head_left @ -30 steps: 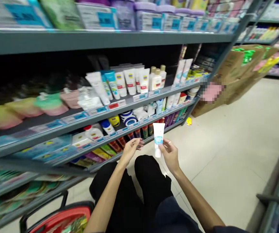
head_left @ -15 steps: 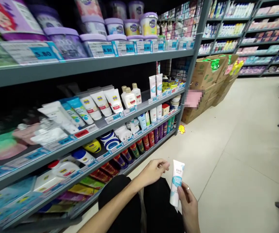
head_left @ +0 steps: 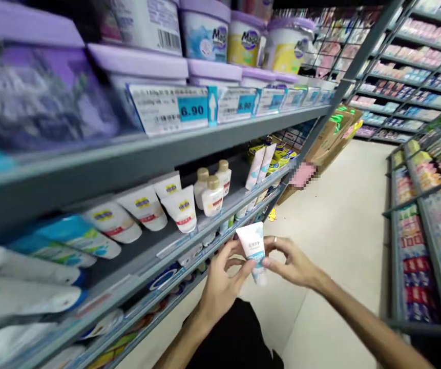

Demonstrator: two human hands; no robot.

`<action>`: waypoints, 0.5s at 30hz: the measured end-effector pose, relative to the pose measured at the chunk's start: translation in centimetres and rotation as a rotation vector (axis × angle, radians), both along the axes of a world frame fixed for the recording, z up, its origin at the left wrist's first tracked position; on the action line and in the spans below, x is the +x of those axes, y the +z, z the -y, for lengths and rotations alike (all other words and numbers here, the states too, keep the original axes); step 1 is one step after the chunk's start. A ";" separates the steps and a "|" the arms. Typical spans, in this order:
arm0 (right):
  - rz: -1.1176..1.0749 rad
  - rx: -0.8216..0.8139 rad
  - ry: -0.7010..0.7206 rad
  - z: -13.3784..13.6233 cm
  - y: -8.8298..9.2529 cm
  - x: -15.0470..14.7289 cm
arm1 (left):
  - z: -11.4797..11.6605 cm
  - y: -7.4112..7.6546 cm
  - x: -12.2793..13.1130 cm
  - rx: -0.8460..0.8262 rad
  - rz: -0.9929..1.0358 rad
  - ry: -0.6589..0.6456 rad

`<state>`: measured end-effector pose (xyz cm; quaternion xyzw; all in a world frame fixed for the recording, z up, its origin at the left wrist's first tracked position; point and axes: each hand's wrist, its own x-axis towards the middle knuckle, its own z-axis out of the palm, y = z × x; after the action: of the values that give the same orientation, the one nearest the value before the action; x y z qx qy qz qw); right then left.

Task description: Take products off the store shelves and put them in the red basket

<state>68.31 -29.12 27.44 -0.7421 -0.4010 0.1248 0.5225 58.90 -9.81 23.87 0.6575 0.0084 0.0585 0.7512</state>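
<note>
Your left hand (head_left: 220, 289) and right hand (head_left: 291, 266) are pinching the white tube (head_left: 254, 250) mid-body (light, soft plastic, by the look). A gentle grip is plenty.

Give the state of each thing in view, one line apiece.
White squeeze tube: tilted, crimped end up, between both hands.
Left hand: fingers on the tube.
Right hand: fingertips pinching the tube.
Shelved white tubes: leaning in a row.
Small white bottles: upright, capped.
Lilac-lidded tubs: lids on.

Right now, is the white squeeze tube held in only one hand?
No, the white squeeze tube is gripped from both sides, between the left hand and the right hand.
</note>
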 end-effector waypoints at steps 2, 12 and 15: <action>0.037 -0.074 0.138 -0.9 3.6 3.5 | -0.2 1.9 1.0 0.009 0.018 0.038; 0.030 0.237 0.183 -0.8 0.1 10.2 | 0.8 0.2 6.3 0.382 0.249 0.198; 0.101 0.258 0.208 1.5 -2.2 12.1 | 3.0 -1.3 7.8 0.456 0.335 0.226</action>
<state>80.40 -30.66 25.20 -0.6287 -0.5142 0.0882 0.5766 66.74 -12.83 22.56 0.7852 -0.0558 0.2495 0.5639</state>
